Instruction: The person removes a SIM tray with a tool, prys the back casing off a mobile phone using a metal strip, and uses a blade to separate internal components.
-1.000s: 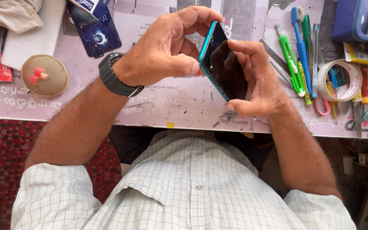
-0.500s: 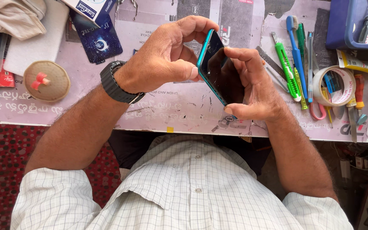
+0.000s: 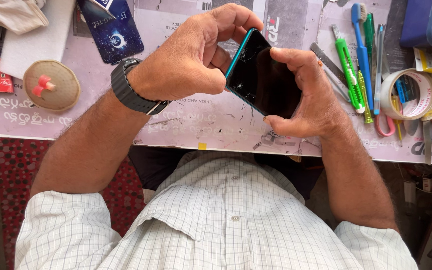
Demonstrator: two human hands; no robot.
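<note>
You grip the phone point(image 3: 261, 75) in both hands above the counter point(image 3: 196, 120) — your left hand point(image 3: 191, 60) pinches its upper-left edge, your right hand point(image 3: 306, 95) clasps the lower-right side. Its long axis runs diagonally from upper left to lower right, cracked screen facing you — tools lie well right.

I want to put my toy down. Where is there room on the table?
Bare table lies under the hands, between the round pad and the phone. The right side is crowded: cutter, toothbrush, tape roll.
</note>
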